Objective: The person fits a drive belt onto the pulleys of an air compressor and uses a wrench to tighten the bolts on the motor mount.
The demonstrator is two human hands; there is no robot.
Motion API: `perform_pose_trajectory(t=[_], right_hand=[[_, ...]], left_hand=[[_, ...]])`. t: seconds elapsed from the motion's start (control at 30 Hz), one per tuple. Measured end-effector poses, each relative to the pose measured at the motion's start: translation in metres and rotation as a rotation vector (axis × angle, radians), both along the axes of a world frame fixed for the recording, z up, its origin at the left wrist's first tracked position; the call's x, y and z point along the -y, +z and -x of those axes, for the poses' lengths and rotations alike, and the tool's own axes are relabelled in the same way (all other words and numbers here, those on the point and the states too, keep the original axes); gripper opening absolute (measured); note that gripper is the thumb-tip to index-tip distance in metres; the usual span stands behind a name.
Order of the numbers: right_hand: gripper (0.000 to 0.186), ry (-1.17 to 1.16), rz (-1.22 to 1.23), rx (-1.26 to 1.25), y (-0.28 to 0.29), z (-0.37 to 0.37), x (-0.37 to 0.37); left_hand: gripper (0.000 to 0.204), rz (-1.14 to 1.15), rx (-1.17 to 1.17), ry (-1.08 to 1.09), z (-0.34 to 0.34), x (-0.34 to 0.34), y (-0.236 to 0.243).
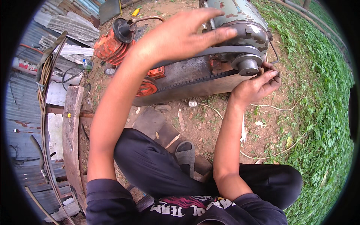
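Observation:
My left hand [180, 37] reaches over the drive belt [187, 83], thumb and fingers stretched out and apart, with nothing seen in it. Just beyond it sits a grey motor [242, 28] with peeling paint. The black belt runs from the motor's metal pulley [248, 64] to an orange wheel [146, 88] by an orange finned compressor pump [112, 47]. Beside the pulley's right side, my right hand [257, 86] has its fingers curled and pinched together. Whatever they hold, if anything, cannot be made out.
A metal base [191, 90] carries the machine on bare soil. A pale cable [270, 157] with a plug [192, 103] loops over the ground. To the left stand a wooden plank [73, 138] and corrugated sheets [24, 108]. Grass [326, 112] grows at the right.

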State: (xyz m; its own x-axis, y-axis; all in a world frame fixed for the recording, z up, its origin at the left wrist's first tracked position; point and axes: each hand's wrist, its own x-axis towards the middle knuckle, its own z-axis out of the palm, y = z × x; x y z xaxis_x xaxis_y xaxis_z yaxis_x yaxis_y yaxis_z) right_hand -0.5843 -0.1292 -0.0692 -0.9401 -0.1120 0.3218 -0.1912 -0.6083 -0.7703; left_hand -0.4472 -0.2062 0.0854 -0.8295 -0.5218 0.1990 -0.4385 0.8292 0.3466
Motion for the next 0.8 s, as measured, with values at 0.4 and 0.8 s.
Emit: perform_pose_trajectory(t=[0.4,0.8], right_hand=[[0.015,-0.141,0.097,-0.217,0.006,0.0,0.027],[0.018,-0.145,0.145,-0.297,0.005,0.009,0.032]], left_hand=[[0.06,-0.199,-0.225,-0.092,0.004,0.004,-0.045],[0.058,-0.098,-0.254,-0.151,0.005,0.008,-0.052]])
